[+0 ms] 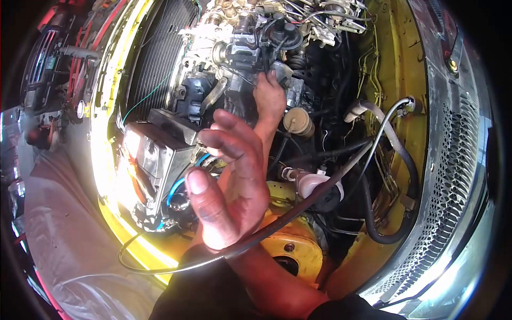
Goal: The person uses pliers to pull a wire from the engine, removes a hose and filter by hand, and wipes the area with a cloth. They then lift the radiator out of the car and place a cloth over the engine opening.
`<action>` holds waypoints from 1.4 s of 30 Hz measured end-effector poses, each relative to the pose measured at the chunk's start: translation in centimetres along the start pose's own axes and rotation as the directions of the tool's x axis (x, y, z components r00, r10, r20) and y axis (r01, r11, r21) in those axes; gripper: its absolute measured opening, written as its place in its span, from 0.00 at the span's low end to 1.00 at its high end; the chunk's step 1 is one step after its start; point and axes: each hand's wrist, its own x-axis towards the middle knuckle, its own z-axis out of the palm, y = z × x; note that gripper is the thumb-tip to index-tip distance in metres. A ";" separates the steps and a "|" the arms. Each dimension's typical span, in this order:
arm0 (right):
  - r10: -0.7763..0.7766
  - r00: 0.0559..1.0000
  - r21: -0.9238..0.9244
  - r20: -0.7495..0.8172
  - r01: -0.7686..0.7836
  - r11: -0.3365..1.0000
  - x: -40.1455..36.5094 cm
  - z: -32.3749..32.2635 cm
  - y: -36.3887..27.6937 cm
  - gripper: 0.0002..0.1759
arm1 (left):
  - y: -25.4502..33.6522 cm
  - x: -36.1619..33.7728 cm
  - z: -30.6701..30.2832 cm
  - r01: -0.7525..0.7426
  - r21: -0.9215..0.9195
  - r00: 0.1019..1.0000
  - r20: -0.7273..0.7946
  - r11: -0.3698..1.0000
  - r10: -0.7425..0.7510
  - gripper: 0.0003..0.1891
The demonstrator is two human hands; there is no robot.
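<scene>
My left hand [269,98] reaches deep into the engine bay, its forearm running behind my other hand. Its fingers are closed at the side of the engine [242,56], beneath a round black part [285,34]; what they grip is hidden. My right hand [237,181] is close to the camera, palm partly showing, fingers loosely bent and thumb apart, holding nothing. A dark hose [298,210] crosses in front of the right wrist and loops left over the yellow body edge.
A black battery [160,154] stands at left, beside the radiator [162,61]. A tan round canister [298,122] and a pale reservoir [314,186] sit right of the hands. Another hose [392,237] bends along the right yellow wall. A grey cover [69,218] drapes the left side.
</scene>
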 end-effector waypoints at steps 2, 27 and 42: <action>0.079 0.996 0.039 -0.031 -0.078 0.996 0.2 -0.2 -0.6 0.26 | 0.4 -0.3 -0.1 0.042 -0.012 0.999 0.005 0.999 -0.042 0.19; 0.271 0.960 -0.720 -0.070 -0.237 0.653 1.7 -4.1 1.6 0.23 | -1.5 -0.4 -0.2 0.073 0.004 0.992 0.106 0.997 -0.073 0.26; 0.534 0.845 -0.983 -0.034 0.066 -0.168 17.9 -6.2 15.4 0.19 | -5.6 1.6 3.2 0.308 -0.473 0.909 0.403 0.826 -0.108 0.21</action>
